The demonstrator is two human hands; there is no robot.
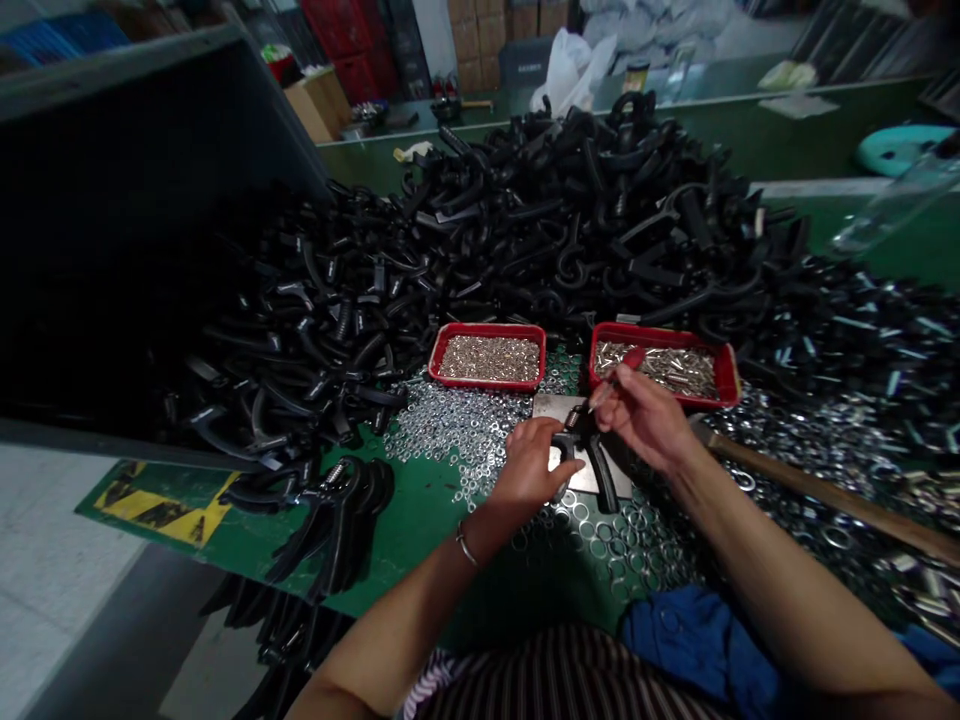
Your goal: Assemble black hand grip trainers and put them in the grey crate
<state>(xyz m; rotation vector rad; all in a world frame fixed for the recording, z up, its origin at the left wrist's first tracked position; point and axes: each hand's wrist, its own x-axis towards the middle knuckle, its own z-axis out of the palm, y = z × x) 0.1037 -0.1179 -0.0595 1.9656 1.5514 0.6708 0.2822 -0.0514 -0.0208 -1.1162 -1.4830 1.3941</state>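
My left hand (531,465) has its fingers curled over a black curved handle piece (604,475), steadying it on a small metal plate (544,405). A coil spring shows at the upper end of this piece. Between its fingertips my right hand (649,415) pinches a slim tool with a red handle (633,358). Its thin tip points down and left, close to the spring; I cannot tell whether they touch. Small metal rings (600,540) lie scattered on the green table just below the plate.
Two red trays, one with tiny metal parts (491,355) and one with small pins (675,368), stand behind the hands. Black handle pieces (525,230) are heaped beyond, beside a tipped dark bin (150,200). A wooden-handled hammer (810,480) lies right, among loose metal parts.
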